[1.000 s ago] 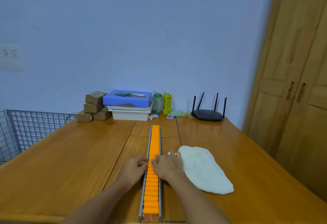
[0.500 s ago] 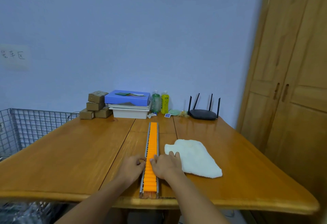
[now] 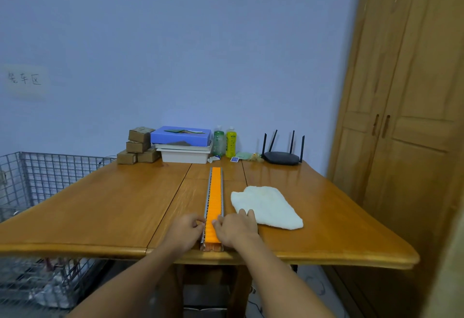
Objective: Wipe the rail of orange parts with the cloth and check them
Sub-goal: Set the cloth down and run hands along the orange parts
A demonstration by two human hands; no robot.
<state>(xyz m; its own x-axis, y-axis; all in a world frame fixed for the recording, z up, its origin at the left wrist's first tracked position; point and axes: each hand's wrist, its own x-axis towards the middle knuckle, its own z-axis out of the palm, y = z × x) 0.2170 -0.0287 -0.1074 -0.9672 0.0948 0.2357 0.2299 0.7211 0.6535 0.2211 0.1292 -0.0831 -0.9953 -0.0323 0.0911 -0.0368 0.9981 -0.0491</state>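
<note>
A long grey rail (image 3: 208, 192) filled with orange parts (image 3: 216, 192) runs down the middle of the wooden table (image 3: 100, 207), its near end at the table's front edge. My left hand (image 3: 186, 232) presses against the rail's left side near that end, fingers curled on the rail. On the other side, my right hand (image 3: 234, 229) has its thumb and fingers on the orange parts. A white cloth (image 3: 270, 206) lies flat on the table just right of the rail, and my right hand's outer fingers touch its near edge.
At the far edge stand small cardboard boxes (image 3: 139, 144), a blue box on white trays (image 3: 182, 143), two bottles (image 3: 225, 142) and a black router (image 3: 281, 157). A wire basket (image 3: 37, 179) stands at the left, a wooden cabinet (image 3: 401, 129) at the right.
Both hands have slid along the rail toward its near end. The view has pulled back, so the table's front edge and the floor beneath show. The cloth has not moved.
</note>
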